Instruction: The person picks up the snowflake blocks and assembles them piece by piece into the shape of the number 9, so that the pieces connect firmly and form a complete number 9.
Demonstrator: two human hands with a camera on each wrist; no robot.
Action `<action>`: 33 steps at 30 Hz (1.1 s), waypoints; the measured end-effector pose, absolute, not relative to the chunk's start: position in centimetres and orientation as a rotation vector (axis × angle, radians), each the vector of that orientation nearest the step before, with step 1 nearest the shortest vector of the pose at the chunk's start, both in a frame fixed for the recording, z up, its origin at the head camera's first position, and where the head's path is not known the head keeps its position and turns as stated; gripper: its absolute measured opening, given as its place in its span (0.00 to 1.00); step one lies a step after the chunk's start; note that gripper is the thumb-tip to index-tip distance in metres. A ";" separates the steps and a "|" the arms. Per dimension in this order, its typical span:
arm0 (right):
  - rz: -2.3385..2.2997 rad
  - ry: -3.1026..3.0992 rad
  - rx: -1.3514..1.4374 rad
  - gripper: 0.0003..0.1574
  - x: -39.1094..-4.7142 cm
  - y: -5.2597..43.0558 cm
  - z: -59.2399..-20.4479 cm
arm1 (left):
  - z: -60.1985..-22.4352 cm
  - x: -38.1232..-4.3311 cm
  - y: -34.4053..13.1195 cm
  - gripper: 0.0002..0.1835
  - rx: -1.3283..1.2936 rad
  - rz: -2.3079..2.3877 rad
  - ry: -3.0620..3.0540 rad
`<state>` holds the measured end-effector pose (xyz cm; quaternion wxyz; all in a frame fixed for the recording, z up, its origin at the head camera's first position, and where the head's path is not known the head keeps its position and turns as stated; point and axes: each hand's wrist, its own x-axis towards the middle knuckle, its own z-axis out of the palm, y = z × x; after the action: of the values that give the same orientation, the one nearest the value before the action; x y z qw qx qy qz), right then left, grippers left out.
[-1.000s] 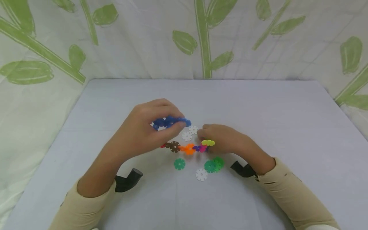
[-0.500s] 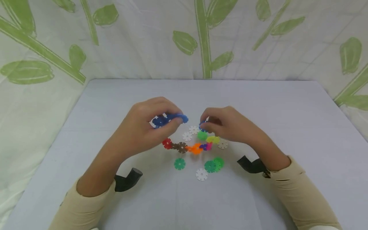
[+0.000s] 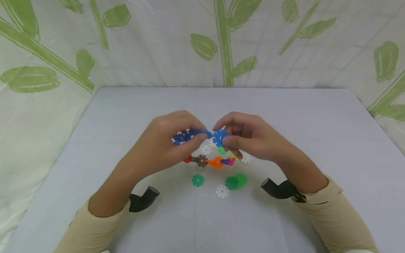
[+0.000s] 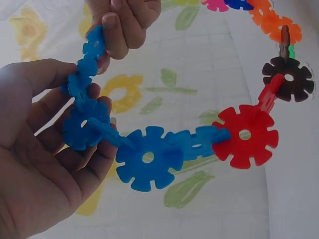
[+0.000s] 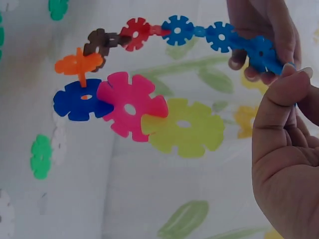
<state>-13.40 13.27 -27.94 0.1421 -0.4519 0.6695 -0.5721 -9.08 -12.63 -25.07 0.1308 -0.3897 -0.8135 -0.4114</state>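
The left hand (image 3: 162,140) pinches the blue end of a notched-disc chain (image 4: 232,142), which curves above the surface (image 3: 300,123) through red, brown, orange and pink to yellow. The right hand (image 3: 257,138) pinches a blue disc (image 3: 217,140) at that end; whether they interlock is unclear. Green discs (image 3: 195,181) lie below.

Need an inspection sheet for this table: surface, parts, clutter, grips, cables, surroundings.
Surface: pale table, straight far edge visible.
Parts: multicoloured disc chain, held; blue disc at its blue end, whether joined unclear.
Clutter: loose green discs, two overlapping; loose white discs.
Grips: left grip holds the chain's blue section; right grip pinches the blue disc.
Cables: nothing seen.
Surroundings: white backdrop with green leaf print.
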 end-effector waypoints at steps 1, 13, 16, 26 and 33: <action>-1.666 1.915 -1.285 0.14 -13.3 13.3 -27.9 | -25.1 -9.1 -12.6 0.05 -1.140 -1.194 -2.353; -1.871 1.608 -1.121 0.10 -12.8 12.5 -28.3 | -25.6 -9.1 -11.9 0.04 -1.180 -1.195 -2.211; -1.917 1.538 -1.083 0.08 -12.7 12.4 -28.5 | -25.6 -9.0 -11.7 0.04 -1.182 -1.243 -2.166; -2.009 1.540 -1.003 0.11 -12.3 12.1 -28.2 | -25.7 -8.9 -11.3 0.05 -1.100 -1.278 -2.131; -2.345 1.968 -0.929 0.09 -12.1 12.8 -26.3 | -25.5 -9.2 -11.9 0.06 -0.847 -1.452 -2.206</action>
<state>-12.08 12.81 -26.27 -0.0290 -0.2902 0.6149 -0.7327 -9.21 -11.89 -25.50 0.1831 -0.3003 -0.7819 -0.5147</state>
